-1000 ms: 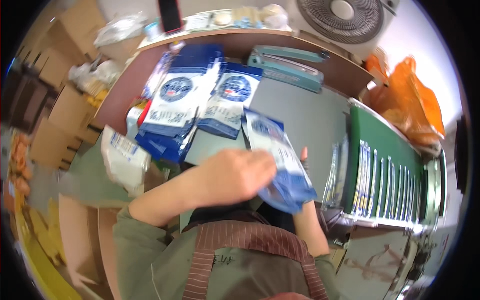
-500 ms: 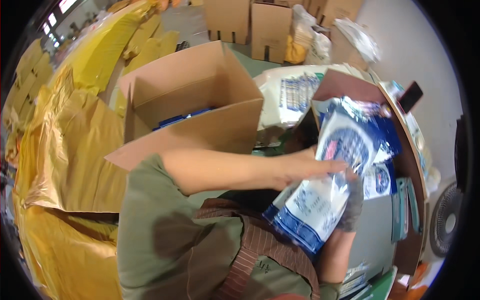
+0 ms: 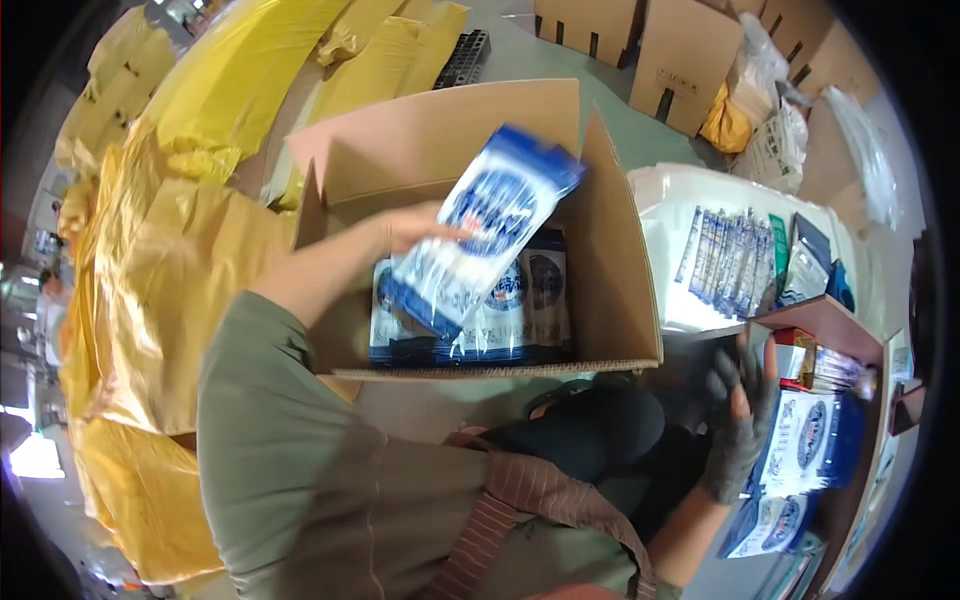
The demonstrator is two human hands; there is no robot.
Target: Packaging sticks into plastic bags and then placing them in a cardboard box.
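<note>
My left hand (image 3: 418,228) grips one edge of a glossy blue-and-white plastic packet (image 3: 495,205), tilted over an open cardboard carton (image 3: 612,270). Similar blue-and-white packets (image 3: 508,335) lie side by side in the bottom of the carton, partly covered by the held one. My right hand (image 3: 738,415), in a grey glove with bare fingertips, is raised at the right with its fingers apart and nothing in it. Just beyond that hand, more blue-and-white packets (image 3: 795,435) lie in a reddish-brown box (image 3: 815,318).
A white sack-like surface (image 3: 660,205) at the right carries a row of slim blue-and-white sticks (image 3: 728,258). Yellow-wrapped bundles (image 3: 165,330) crowd the left side. Brown cartons (image 3: 685,60) and a dark pallet (image 3: 463,60) stand farther back.
My left hand has swung left with a packet, from beside the reddish-brown box to over the carton. My right hand has let go of the packet and opened. The view has turned left.
</note>
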